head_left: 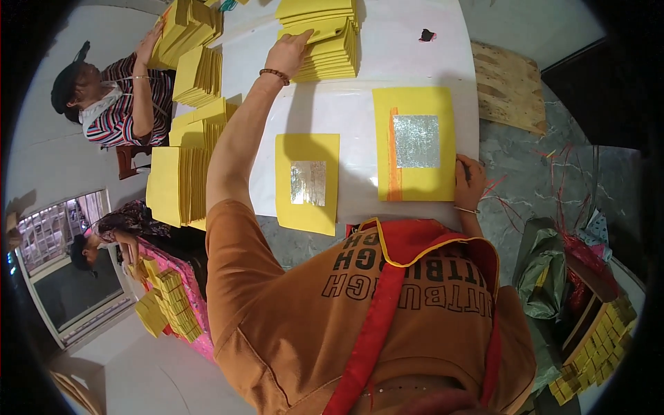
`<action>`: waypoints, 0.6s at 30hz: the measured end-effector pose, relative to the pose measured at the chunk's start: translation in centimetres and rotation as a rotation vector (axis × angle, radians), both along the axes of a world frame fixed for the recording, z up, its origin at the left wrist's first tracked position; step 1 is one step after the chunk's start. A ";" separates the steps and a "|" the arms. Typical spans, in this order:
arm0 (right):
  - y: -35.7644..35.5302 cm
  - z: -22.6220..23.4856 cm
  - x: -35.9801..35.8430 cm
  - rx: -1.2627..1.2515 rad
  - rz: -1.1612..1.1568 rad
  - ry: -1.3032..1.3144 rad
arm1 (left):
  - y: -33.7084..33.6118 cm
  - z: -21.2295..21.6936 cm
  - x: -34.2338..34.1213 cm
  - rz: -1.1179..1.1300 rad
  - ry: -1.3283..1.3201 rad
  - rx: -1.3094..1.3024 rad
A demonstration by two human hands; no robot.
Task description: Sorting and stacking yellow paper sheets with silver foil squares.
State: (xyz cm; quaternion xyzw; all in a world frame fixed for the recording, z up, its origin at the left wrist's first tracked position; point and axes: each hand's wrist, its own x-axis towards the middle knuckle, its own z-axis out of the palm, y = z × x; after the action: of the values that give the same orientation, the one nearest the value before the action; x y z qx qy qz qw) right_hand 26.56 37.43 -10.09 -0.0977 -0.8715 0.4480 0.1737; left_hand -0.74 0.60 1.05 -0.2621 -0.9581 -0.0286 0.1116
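Matt yellow paper sheets [415,142] bore crinkled, shiny silver foil squares [416,141] on a smooth, glossy white table [360,111], beside a rough plywood board [508,86].

Bare white desk [408,62] lies open between the far stack of yellow sheets [325,38] and the two single yellow sheets with foil squares, the larger [415,142] and the smaller [308,181]. A narrow white strip separates those two. Along the left edge, upright yellow stacks [183,183] crowd the way, and a small dark scrap [427,34] sits far right
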 end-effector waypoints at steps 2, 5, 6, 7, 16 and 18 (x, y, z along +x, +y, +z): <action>0.0 0.1 0.0 -0.059 0.011 -0.034 | -0.4 0.3 0.6 -0.032 0.143 0.022; 0.2 -0.1 0.1 -0.041 -0.002 -0.033 | 0.3 2.3 2.9 -0.092 0.414 0.065; 0.1 -0.2 0.0 -0.041 0.007 -0.029 | 0.3 3.2 4.3 -0.109 0.551 0.085; 0.1 -0.3 0.1 -0.029 -0.005 -0.020 | 0.6 3.8 5.6 -0.111 0.602 0.120; 0.1 -0.1 -0.2 -0.022 -0.006 -0.009 | 0.8 -2.6 17.1 -0.055 0.330 0.105; 0.2 -0.4 -0.3 -0.041 -0.001 -0.009 | 1.0 -3.4 16.7 -0.027 0.334 0.095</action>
State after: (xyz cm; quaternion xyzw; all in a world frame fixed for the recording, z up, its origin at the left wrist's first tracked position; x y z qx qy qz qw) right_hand 26.27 37.66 -10.48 -0.1038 -0.8629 0.4652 0.1678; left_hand 15.99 1.60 -2.32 -0.2705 -0.9203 -0.0316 0.2810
